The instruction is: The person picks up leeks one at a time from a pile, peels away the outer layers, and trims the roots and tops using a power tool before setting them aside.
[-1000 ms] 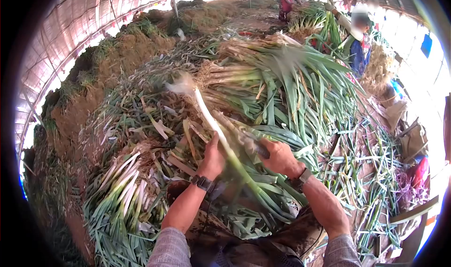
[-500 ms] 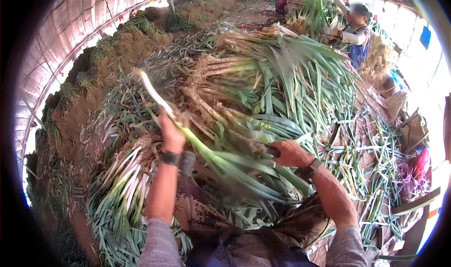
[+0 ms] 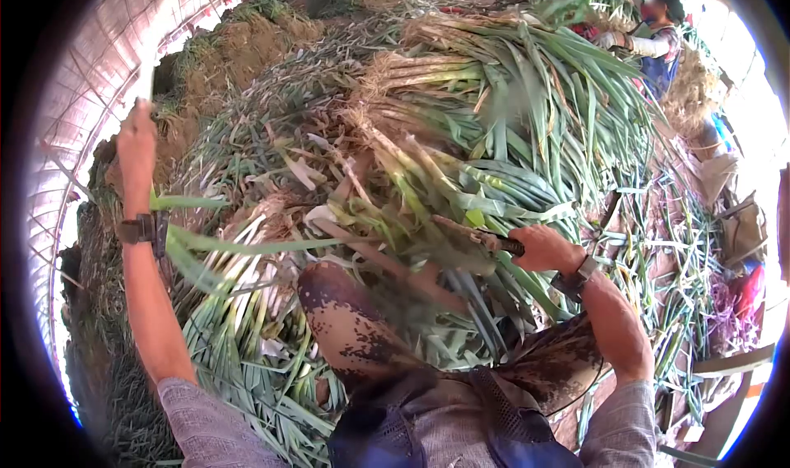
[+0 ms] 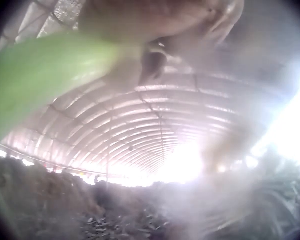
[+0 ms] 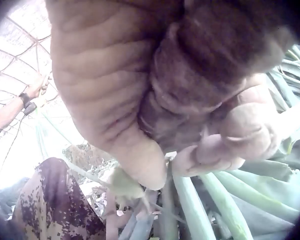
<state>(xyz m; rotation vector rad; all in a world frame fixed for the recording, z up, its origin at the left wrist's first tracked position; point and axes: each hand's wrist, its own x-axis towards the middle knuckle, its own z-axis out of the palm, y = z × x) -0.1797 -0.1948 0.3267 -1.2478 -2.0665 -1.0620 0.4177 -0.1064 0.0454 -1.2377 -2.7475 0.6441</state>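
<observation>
One leek [image 3: 189, 201] in the left hand [image 3: 137, 149]

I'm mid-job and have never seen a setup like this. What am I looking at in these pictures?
There is no machine here: a person works bare-handed. The left hand, out to the side, grips a leek. The right hand holds a dark handle; what it belongs to is unclear.

The widest picture is taken from the head, looking forward and down. The other two come from the wrists: the left one shows an arched roof behind a blurred green leaf, the right one its own hand close up.

Ahead lies a big leek pile, with white-stemmed leeks by the left knee and loose leaves to the right. Another person is at far right.
</observation>
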